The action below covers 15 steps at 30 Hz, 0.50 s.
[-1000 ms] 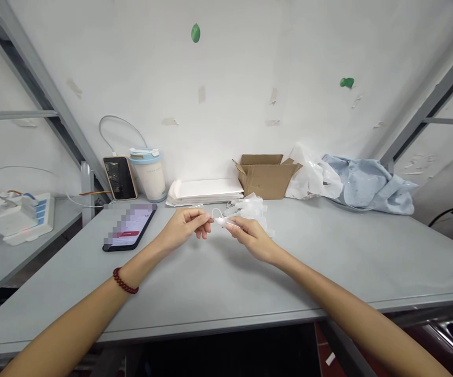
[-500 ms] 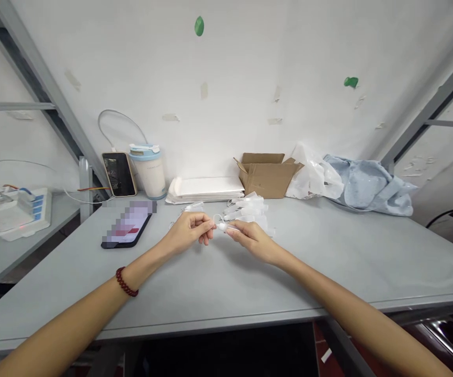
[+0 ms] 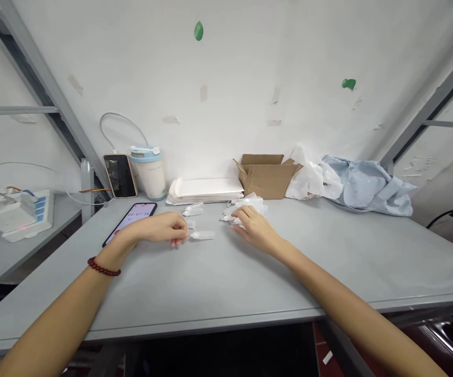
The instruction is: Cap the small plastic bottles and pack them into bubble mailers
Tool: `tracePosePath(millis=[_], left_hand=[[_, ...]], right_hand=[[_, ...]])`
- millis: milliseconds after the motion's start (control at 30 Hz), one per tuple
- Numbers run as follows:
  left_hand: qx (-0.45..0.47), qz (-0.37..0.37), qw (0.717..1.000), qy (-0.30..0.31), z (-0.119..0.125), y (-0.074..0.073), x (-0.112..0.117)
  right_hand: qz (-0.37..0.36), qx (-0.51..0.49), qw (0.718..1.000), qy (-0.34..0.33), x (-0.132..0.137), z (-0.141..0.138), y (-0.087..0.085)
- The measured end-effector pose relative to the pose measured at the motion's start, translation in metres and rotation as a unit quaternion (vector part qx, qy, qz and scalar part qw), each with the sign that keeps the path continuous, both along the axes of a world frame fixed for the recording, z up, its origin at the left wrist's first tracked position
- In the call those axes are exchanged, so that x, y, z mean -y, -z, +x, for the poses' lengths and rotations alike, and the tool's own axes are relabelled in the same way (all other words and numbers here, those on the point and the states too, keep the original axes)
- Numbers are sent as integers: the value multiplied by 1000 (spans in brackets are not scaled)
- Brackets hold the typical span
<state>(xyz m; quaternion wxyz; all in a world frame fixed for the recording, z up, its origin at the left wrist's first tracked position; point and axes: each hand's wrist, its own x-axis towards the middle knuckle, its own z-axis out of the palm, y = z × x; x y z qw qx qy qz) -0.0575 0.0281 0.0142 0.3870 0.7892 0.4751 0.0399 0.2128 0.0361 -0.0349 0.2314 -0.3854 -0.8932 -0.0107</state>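
Left fingers (image 3: 180, 232): curled inward on my left hand (image 3: 159, 227), with little gap between them; their tips are hidden, so I can't tell whether I'm pinching anything.
Right fingers (image 3: 244, 213): bent over the bottle pile, thumb and forefinger a little apart; I can't tell whether I've got hold of a bottle.
Loose bottles (image 3: 205, 235): a few small, translucent ones with white tips lying on the table (image 3: 226, 283), just right of and beyond my left hand; the nearest has its tip right by my fingers. Contents: can't tell.
Bottle pile (image 3: 256, 201): more of the same, heaped under and beyond my right hand (image 3: 261, 230).
Phone (image 3: 140, 210): flat, lit with digits, partly behind my left wrist.
Cardboard box (image 3: 268, 181): far, flaps open, inside not visible to me.
White packets (image 3: 206, 187): stacked left of the box.
Cup (image 3: 150, 175): far left, blue lid on, contents hidden.
Plastic bag (image 3: 312, 175): crumpled, right of the box; I can't see what's inside.
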Motion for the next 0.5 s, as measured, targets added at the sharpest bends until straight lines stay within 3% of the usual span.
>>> tracePosePath(millis=[200,500], left_hand=[[-99,6,995,-30,-21,9,-16],[-114,67,988,-84,-8,18,-20]], right_hand=[[44,77,996,-10,-7,0,9],[82,141,987,1,-13,-3,22]])
